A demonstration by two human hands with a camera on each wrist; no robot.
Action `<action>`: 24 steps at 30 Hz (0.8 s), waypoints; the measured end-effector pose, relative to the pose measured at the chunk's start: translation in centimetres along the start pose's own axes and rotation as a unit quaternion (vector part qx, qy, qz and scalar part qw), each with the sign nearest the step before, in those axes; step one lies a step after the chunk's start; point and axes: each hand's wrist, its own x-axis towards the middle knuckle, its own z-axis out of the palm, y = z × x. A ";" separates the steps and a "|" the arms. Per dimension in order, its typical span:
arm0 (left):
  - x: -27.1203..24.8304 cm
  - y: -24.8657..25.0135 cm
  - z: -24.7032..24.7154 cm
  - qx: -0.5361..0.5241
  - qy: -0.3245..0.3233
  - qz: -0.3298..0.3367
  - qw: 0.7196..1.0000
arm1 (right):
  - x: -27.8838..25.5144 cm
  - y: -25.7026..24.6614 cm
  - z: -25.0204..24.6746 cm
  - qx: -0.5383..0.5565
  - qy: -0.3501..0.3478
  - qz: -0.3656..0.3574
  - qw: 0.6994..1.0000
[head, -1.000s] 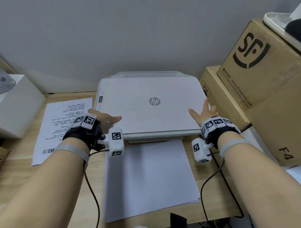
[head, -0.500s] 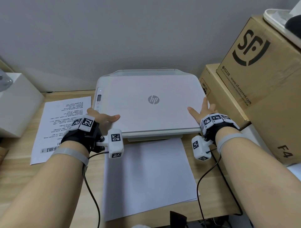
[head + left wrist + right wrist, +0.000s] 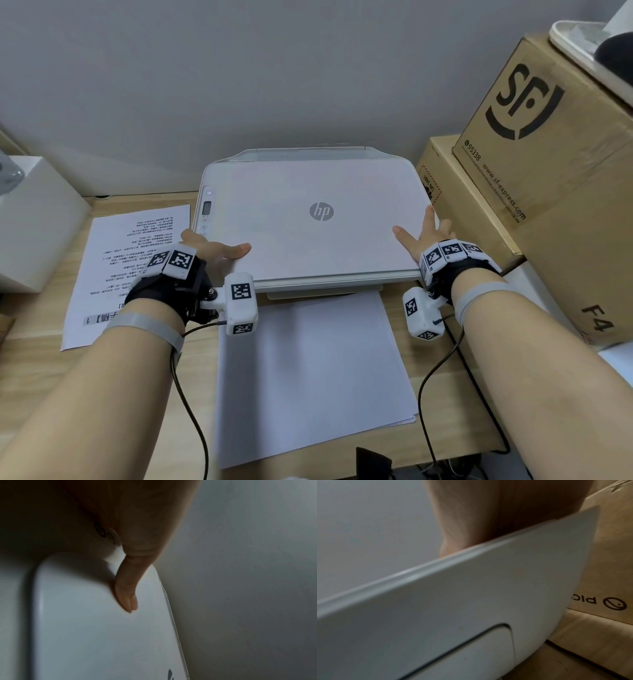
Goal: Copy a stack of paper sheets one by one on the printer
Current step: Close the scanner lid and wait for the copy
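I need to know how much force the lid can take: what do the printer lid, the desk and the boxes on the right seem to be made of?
Printer lid: likely smooth white moulded plastic, with rounded corners and a soft sheen.
Desk: pale wood or wood-look laminate; grain shows, which one is unclear.
Boxes: brown cardboard, matte, with printed logos and folded edges.

Left hand (image 3: 205,253): only the thumb lies visibly on the printer (image 3: 308,219) lid; the other fingers are hidden, so its grip cannot be told. Right hand (image 3: 424,236): wrist view blurred, fingers cut off behind the lid edge. Printed sheet (image 3: 130,267): text too small to read, lower corner covered by the left wrist. Boxes (image 3: 548,171): cut off at the right edge. Blank stack (image 3: 308,370): sheet count indistinct.
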 end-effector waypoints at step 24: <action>-0.7 0.6 0.1 0.061 0.009 -0.006 0.998 | 0.0 0.1 0.0 0.002 -0.001 -0.007 1.000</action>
